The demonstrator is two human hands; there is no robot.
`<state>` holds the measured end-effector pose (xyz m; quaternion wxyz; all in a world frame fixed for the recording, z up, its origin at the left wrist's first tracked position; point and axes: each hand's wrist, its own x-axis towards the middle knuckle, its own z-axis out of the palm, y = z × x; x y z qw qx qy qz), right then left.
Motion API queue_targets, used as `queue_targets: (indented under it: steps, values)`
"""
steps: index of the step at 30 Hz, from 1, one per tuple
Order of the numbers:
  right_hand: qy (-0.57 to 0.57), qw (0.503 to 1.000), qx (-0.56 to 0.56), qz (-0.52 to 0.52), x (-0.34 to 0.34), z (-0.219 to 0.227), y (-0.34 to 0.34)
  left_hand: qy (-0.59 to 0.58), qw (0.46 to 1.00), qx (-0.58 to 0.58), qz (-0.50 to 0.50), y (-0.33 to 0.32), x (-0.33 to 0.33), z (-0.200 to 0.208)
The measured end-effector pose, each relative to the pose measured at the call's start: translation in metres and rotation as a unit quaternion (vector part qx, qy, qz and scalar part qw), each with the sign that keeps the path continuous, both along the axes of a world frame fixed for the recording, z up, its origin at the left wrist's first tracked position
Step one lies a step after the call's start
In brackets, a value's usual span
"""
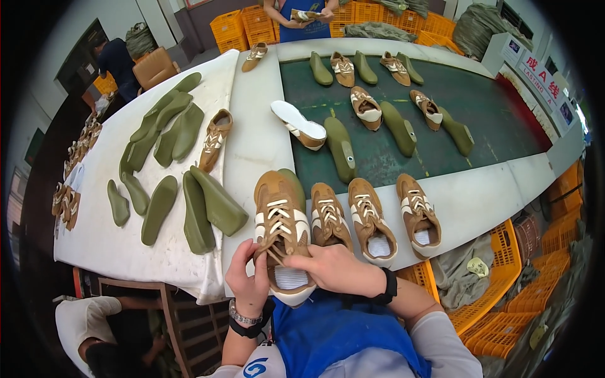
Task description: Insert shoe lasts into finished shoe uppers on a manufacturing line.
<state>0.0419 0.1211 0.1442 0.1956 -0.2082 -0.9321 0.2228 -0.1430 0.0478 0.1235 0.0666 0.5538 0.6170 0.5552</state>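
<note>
A brown sneaker [283,217] with white side patches and white laces stands toe-away at the table's near edge, directly before me. My left hand [249,281] grips its opening from the left, thumb and fingers closed at the collar. From the right my right hand [338,268] closes on the opening's other side, near the base of the laces. Narrow brown strips show between the fingertips; whether they are lace ends or collar edge I cannot tell. A striped insole [291,278] shows inside the shoe. Partly behind its toe lies a green shoe last [295,189].
Three more sneakers [370,217] line up to the right. Several green lasts [188,132] and a sneaker [216,140] lie on the white cloth at left. A green conveyor belt [378,160] carries lasts and shoes. Yellow crates [498,277] stand at right; another person [302,19] stands opposite.
</note>
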Motion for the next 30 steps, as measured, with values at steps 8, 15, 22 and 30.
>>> queue_targets:
  steps: [8,15,22,30]
  values:
    - [-0.107,0.992,-0.040,-0.052,0.020,0.024,0.129,0.056,0.993,-0.052,0.089,0.000,-0.056,-0.020]
    - [-0.200,0.966,-0.024,-0.165,0.001,-0.054,0.283,0.146,0.986,-0.004,-0.084,0.055,0.015,0.004]
    - [-0.285,0.931,-0.035,-0.225,-0.047,-0.099,0.317,0.066,0.937,-0.150,-0.308,0.070,0.044,-0.034]
    - [-0.228,0.900,0.145,-0.342,-0.062,-0.171,0.337,0.024,0.938,-0.154,-0.309,0.061,0.018,-0.033]
